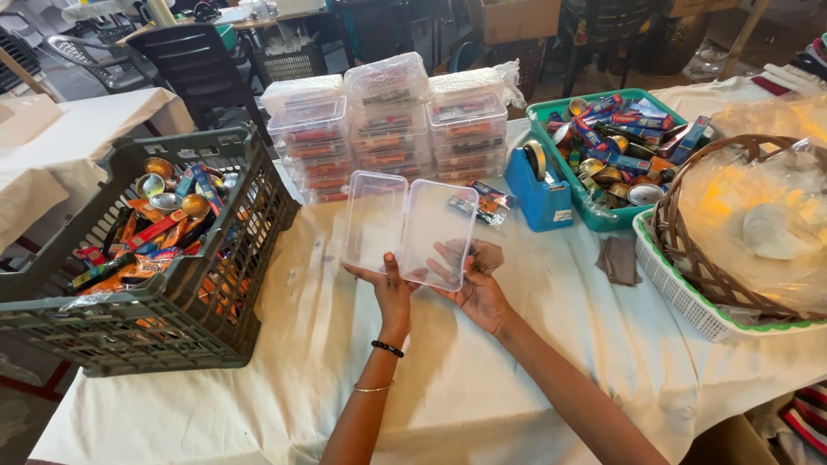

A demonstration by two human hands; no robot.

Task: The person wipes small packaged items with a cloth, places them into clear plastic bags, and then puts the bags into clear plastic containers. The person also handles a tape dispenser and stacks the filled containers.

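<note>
Left hand (389, 288) grip | right hand (478, 288) grip | both pinching open clear box (409, 226) from beneath

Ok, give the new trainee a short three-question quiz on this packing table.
1. True or false: the clear plastic box held up by the left hand and right hand is open and empty.
2. Which thing stands between the stacked boxes and the teal tray?
A. a wicker basket
B. a blue tape dispenser
C. a chair
3. Fill in: the dark crate of sweets sits on the person's ____ side.

Key
1. True
2. B
3. left
</note>
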